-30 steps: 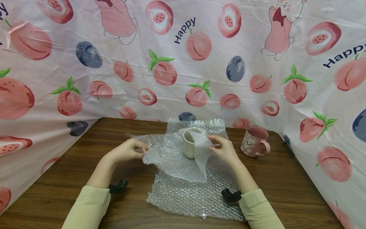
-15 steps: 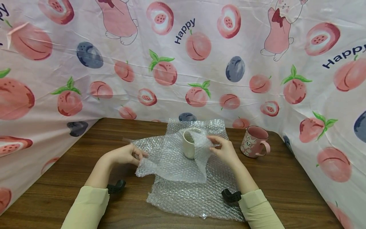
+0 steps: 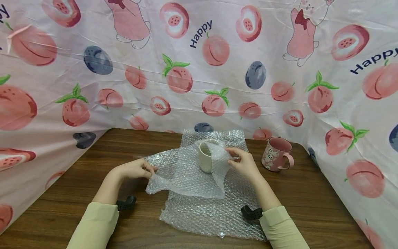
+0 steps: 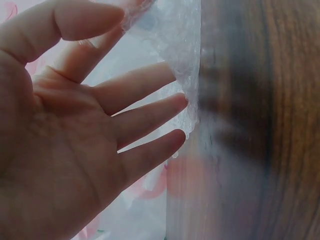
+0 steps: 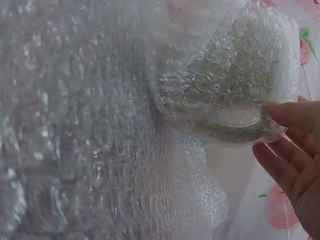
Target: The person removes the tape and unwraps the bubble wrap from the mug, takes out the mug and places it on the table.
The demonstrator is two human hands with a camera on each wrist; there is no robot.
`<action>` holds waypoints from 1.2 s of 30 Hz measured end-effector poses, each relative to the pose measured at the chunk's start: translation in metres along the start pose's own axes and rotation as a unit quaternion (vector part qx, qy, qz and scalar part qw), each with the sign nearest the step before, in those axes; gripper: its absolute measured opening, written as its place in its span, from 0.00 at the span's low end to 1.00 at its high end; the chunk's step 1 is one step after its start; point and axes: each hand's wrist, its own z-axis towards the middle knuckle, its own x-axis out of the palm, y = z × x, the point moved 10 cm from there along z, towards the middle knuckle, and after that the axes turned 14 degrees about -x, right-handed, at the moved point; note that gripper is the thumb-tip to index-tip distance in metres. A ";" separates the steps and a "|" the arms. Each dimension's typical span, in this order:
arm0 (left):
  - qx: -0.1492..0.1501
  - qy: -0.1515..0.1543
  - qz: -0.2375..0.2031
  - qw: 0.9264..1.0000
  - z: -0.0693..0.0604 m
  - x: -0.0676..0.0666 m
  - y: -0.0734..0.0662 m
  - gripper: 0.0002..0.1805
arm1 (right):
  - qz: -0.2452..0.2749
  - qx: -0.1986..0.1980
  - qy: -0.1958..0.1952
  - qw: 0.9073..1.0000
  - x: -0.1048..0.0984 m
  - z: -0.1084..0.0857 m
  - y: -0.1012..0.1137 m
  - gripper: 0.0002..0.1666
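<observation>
A cream-coloured cup [image 3: 204, 162] stands upright, its right side covered by a smaller piece of bubble wrap [image 3: 190, 177]. Beneath both lies a larger bubble wrap sheet [image 3: 206, 218]. At the wrap's left end, my left hand [image 3: 132, 169] pinches its edge between thumb and index finger; the other fingers are spread in the left wrist view. Beside the cup, my right hand [image 3: 245, 164] pinches the folded wrap with thumb and fingers. Through the wrap, the right wrist view shows the cup only faintly. Whether the cup has a handle is hidden.
To the right of the sheet stands a pink mug [image 3: 275, 155] with a pale printed pattern, its handle facing right. The dark wooden table [image 3: 311, 214] is enclosed at the back and sides by a fruit-print cloth [image 3: 217, 79].
My left hand has moved a little left and down, drawing the wrap's left end outward with it. The right hand, cup and pink mug have stayed in place.
</observation>
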 end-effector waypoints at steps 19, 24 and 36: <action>-0.031 -0.017 0.088 0.996 0.005 0.011 -0.007 0.36 | 0.006 0.001 0.008 1.000 0.000 0.001 0.001 0.27; -0.064 -0.009 0.098 0.993 0.005 0.018 -0.004 0.43 | 0.004 0.000 0.010 1.000 0.000 0.000 0.001 0.28; -0.108 -0.012 0.144 0.984 0.002 0.032 0.008 0.57 | 0.007 -0.006 0.005 1.000 0.001 -0.001 0.003 0.27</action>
